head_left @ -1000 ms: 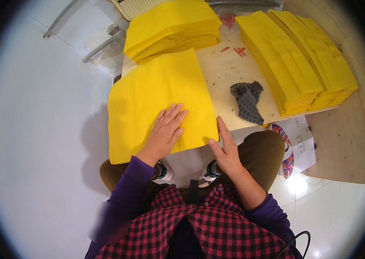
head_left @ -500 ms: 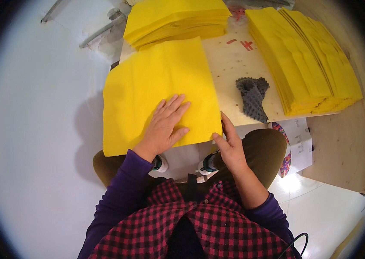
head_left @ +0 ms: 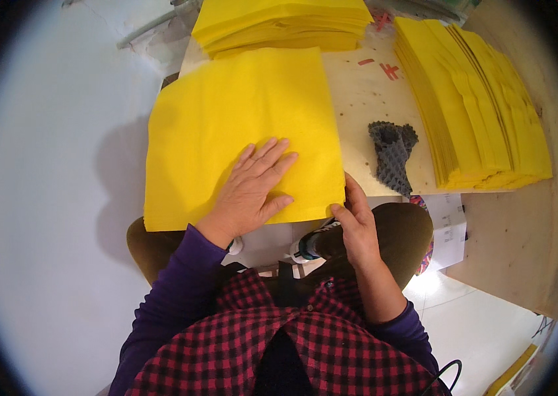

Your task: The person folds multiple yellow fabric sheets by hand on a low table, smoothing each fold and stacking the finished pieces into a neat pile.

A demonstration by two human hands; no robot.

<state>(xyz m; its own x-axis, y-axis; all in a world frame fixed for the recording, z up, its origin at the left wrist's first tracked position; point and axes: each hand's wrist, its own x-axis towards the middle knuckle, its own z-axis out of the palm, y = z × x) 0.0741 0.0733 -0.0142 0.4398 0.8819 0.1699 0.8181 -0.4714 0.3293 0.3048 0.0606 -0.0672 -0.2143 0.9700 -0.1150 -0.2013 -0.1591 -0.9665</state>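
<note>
Facing you is a pale wooden surface [head_left: 363,96], speckled with small dark spots and carrying red marks [head_left: 390,70] toward its far side. A stack of yellow sheets [head_left: 239,92] lies at the near left, its near end reaching past the surface's edge above your knees. Another yellow stack [head_left: 279,33] sits at the far left, just beyond it, and folded yellow piles [head_left: 473,105] stand along the right. Between them and your stack rests a crumpled grey textured cloth [head_left: 394,158]. A wooden panel [head_left: 510,247] rises at the right, with a white paper [head_left: 448,228] near it, and a glossy floor [head_left: 463,323] shows at the near right.

Your left hand [head_left: 250,188] lies palm down on the top sheet, fingers spread toward the far right, its grip released. Your right hand [head_left: 358,221] is at the stack's near right corner, thumb against the corner and fingers along the right edge; you cannot tell from this view whether its grip is pinching the sheets. Both forearms come in from the near side, sleeves purple.
</note>
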